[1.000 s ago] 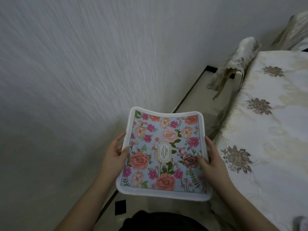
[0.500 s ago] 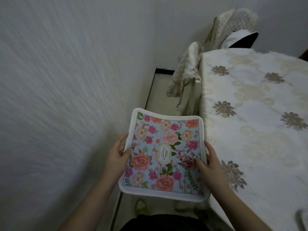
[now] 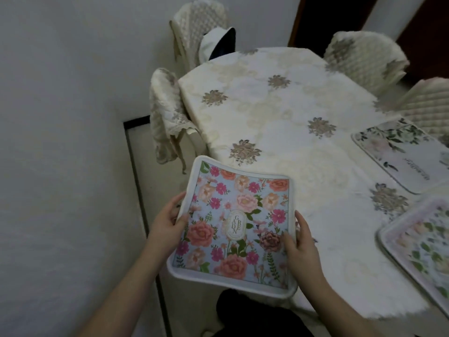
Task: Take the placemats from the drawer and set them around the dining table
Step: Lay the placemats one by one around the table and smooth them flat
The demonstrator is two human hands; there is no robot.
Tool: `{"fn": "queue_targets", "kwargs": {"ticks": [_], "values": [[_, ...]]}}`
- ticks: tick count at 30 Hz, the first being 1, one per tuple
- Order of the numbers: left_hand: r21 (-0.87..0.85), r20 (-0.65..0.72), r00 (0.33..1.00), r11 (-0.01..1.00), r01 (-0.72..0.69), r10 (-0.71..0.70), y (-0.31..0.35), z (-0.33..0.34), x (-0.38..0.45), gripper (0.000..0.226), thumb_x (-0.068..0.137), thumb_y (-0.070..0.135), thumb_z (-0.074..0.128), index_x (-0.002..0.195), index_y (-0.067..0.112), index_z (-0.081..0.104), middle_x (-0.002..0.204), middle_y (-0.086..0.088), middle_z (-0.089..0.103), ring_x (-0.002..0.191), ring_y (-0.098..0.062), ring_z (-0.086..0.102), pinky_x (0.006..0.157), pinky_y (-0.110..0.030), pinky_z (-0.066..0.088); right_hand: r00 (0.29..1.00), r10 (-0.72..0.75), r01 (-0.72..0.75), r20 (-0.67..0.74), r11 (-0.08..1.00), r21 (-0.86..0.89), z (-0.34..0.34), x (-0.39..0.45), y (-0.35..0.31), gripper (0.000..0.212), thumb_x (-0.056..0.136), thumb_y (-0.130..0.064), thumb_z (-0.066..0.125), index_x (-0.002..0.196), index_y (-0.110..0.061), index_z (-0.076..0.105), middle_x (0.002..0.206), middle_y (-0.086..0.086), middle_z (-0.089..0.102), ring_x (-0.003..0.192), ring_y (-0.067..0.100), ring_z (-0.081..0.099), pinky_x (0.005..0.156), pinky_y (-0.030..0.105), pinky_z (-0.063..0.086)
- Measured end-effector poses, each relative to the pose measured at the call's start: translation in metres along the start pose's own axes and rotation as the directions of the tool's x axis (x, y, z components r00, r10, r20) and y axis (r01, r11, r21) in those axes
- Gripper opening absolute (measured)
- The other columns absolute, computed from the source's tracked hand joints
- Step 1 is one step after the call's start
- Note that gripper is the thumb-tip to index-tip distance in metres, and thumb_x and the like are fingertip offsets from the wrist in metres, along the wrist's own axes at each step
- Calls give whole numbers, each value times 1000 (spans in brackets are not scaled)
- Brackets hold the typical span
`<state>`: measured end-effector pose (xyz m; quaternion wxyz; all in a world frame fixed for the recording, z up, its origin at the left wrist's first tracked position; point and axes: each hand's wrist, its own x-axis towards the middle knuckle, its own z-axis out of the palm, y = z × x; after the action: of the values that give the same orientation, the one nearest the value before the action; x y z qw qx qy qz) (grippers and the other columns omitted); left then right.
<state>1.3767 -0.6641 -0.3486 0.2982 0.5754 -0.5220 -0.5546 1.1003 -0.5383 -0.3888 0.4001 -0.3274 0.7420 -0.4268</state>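
Note:
I hold a floral placemat (image 3: 237, 224), blue with pink and orange roses and a white border, in the air at the near left corner of the dining table (image 3: 279, 113). My left hand (image 3: 167, 222) grips its left edge and my right hand (image 3: 300, 242) grips its right edge. The table wears a cream cloth with grey flower motifs. Two other placemats lie on it: a pale one with dark leaves (image 3: 401, 154) at the right side, and a floral one (image 3: 422, 244) at the near right, cut off by the frame edge.
Covered chairs stand around the table: one on the left side (image 3: 165, 117), one at the far end with a dark item on it (image 3: 201, 27), two on the right (image 3: 364, 59). A white wall (image 3: 60, 142) runs close on the left, leaving a narrow floor strip.
The view has swung right and up, from the wall to the whole table, bringing the two laid placemats into sight. Both hands keep the same grip on the floral placemat.

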Motion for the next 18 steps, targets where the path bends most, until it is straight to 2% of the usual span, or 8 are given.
{"fn": "queue_targets", "kwargs": {"ticks": [4,10,14,16,18], "values": [[85,99,993,994,-67,59,31,37,48,39,99,19,57,129,41,48,102,10,72,85,-10,73,69,-34,62,989,54,-43,-137,996,81,-11,20,6,56,103,-25,45,152,-37,20,130,1,60,94,7,67,58,18,54],[193,255,965,975,-113,61,60,85,110,39,99,23,56,133,38,47,108,12,68,86,-4,72,60,-24,59,947,183,-119,-263,963,241,-23,43,7,56,103,-27,46,150,-43,21,125,0,62,89,11,71,67,30,59],[262,370,928,954,-145,39,63,117,140,43,97,23,59,137,36,47,104,9,71,85,-7,73,62,-29,61,905,256,-142,-340,934,327,-33,42,15,54,103,-26,46,147,-45,23,117,-4,64,83,9,73,69,33,61],[287,430,903,946,-150,13,62,135,156,44,96,27,61,134,43,47,108,5,72,85,-12,74,65,-39,62,874,301,-140,-382,908,394,-39,39,19,53,103,-25,47,145,-46,24,114,-4,64,83,12,74,69,35,61],[328,487,873,927,-180,-3,65,153,172,42,94,32,63,128,51,47,107,7,72,84,-12,74,64,-40,62,839,343,-144,-423,889,435,-41,37,23,51,102,-23,47,143,-46,26,110,-2,65,82,12,74,65,30,60]]}}
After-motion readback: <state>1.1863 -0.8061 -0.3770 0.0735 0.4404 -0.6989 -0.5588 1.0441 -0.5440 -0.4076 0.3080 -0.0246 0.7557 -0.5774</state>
